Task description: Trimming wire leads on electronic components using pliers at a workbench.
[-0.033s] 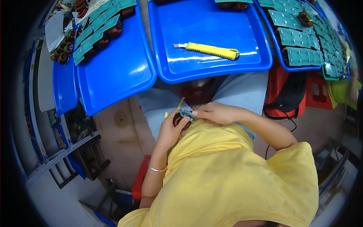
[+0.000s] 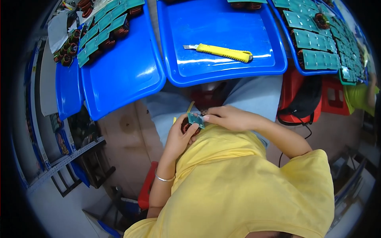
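Observation:
Over my lap, my left hand [image 2: 179, 134] is closed round a green circuit board [image 2: 195, 119] with copper-wound toroid coils [image 2: 185, 127] beneath it. The thumb presses on the board's near edge. My right hand [image 2: 229, 118] has its thumb and finger at the board's right edge, fingers bent together. Whether they pinch the board or some small part there is hidden. Narrow yellow strips [image 2: 191, 106] stick up beside the left hand. A yellow utility knife [image 2: 224, 52], its blade out, lies in the blue tray [image 2: 222, 79] ahead, apart from both hands.
Another blue tray [image 2: 123, 85] at the left bears several green boards [image 2: 104, 36] with coils; loose coils [image 2: 67, 55] lie beside it. Rows of boards [image 2: 315, 39] fill a tray at the right. Red stools [image 2: 295, 93] stand below, and another person's sleeve [image 2: 356, 95] shows at far right.
The board in my left hand shows more of its flat green face. My right hand's fingers have shifted slightly at its right edge. The knife and trays stay in place.

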`<state>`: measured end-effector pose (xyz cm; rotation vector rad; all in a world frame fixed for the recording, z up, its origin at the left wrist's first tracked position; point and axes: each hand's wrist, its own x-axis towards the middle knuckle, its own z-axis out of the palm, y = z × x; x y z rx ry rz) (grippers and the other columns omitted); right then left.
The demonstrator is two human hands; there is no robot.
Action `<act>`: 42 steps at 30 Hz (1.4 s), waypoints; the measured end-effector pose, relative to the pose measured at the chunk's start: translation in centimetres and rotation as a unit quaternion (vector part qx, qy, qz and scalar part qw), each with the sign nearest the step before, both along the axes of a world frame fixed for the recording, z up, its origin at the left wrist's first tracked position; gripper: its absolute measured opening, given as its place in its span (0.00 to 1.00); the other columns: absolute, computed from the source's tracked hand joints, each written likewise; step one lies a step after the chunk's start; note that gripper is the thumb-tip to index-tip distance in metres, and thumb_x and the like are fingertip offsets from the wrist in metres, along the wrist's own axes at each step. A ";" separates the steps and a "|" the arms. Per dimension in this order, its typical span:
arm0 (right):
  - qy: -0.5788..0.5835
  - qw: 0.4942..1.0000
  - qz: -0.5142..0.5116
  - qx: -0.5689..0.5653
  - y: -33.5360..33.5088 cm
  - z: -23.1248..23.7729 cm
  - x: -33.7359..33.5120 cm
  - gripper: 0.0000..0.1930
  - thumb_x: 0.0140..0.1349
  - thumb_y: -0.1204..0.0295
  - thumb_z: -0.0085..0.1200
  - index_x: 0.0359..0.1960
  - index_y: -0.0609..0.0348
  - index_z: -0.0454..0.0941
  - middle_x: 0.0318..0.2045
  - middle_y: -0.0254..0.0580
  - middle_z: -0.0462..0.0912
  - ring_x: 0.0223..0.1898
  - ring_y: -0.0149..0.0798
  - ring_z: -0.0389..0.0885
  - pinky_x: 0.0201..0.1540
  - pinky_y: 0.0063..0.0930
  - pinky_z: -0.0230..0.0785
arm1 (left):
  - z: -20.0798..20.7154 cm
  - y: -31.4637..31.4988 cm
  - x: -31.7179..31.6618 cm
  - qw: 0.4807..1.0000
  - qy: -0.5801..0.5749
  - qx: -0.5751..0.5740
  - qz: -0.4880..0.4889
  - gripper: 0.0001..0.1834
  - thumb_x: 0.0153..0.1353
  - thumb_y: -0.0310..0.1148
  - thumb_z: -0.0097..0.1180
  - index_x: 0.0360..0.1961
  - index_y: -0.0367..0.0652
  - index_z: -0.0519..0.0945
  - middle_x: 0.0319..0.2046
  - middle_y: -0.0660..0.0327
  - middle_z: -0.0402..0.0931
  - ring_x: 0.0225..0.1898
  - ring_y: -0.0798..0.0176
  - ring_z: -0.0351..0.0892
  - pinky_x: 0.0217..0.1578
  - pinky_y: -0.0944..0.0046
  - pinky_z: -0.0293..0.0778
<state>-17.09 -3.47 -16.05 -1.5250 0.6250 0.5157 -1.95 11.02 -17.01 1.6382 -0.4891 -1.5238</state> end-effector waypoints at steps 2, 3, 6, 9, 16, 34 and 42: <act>-0.068 0.991 -0.034 -0.113 0.2 2.2 -0.6 0.25 0.64 0.50 0.40 0.30 0.66 0.71 0.25 0.54 0.77 0.29 0.54 0.76 0.33 0.42 0.67 | 1.8 0.2 -0.1 0.999 0.025 -0.022 0.007 0.17 0.57 0.30 0.55 0.47 0.37 0.70 0.23 0.65 0.73 0.20 0.77 0.69 0.19 0.77 0.63; -0.113 0.972 -0.034 -0.201 0.4 3.0 -1.0 0.21 0.62 0.53 0.44 0.31 0.64 0.69 0.25 0.52 0.76 0.28 0.53 0.75 0.31 0.41 0.66 | 2.8 0.1 0.0 0.998 0.050 -0.045 0.012 0.16 0.59 0.29 0.52 0.48 0.37 0.69 0.25 0.64 0.73 0.20 0.76 0.69 0.19 0.77 0.63; -0.178 0.928 -0.030 -0.327 0.9 5.6 -1.4 0.18 0.59 0.56 0.51 0.31 0.62 0.68 0.24 0.50 0.74 0.28 0.52 0.74 0.30 0.40 0.65 | 5.5 0.0 0.0 0.993 0.025 -0.114 0.019 0.22 0.53 0.32 0.59 0.48 0.37 0.69 0.28 0.63 0.75 0.21 0.76 0.70 0.20 0.78 0.64; -0.213 0.895 -0.029 -0.391 0.8 6.9 -1.4 0.19 0.56 0.56 0.54 0.32 0.61 0.68 0.24 0.48 0.73 0.27 0.51 0.74 0.29 0.39 0.64 | 7.9 -0.1 0.0 0.994 0.014 -0.108 0.007 0.30 0.44 0.25 0.67 0.50 0.38 0.69 0.37 0.65 0.72 0.37 0.75 0.71 0.37 0.74 0.70; -0.244 0.865 -0.024 -0.439 0.6 8.5 -1.6 0.19 0.52 0.57 0.57 0.30 0.59 0.67 0.22 0.43 0.69 0.25 0.47 0.72 0.28 0.35 0.64 | 9.3 0.2 -0.1 0.982 -0.041 -0.181 -0.025 0.34 0.40 0.24 0.69 0.50 0.38 0.68 0.45 0.61 0.70 0.44 0.70 0.72 0.44 0.71 0.70; -0.037 0.983 0.089 -0.155 -1.4 2.1 0.2 0.21 0.62 0.55 0.45 0.41 0.64 0.74 0.30 0.54 0.78 0.34 0.55 0.75 0.35 0.41 0.67 | 2.9 -1.1 -0.1 0.992 -0.067 -0.105 -0.010 0.19 0.52 0.28 0.61 0.44 0.36 0.69 0.33 0.61 0.74 0.32 0.72 0.73 0.32 0.73 0.70; -0.086 0.983 -0.024 -0.160 0.2 0.8 0.4 0.23 0.62 0.53 0.44 0.33 0.66 0.72 0.28 0.57 0.78 0.32 0.56 0.77 0.36 0.44 0.68 | 1.6 0.1 -0.1 0.998 0.043 -0.031 0.024 0.16 0.57 0.30 0.58 0.44 0.38 0.69 0.27 0.66 0.72 0.21 0.78 0.65 0.20 0.78 0.60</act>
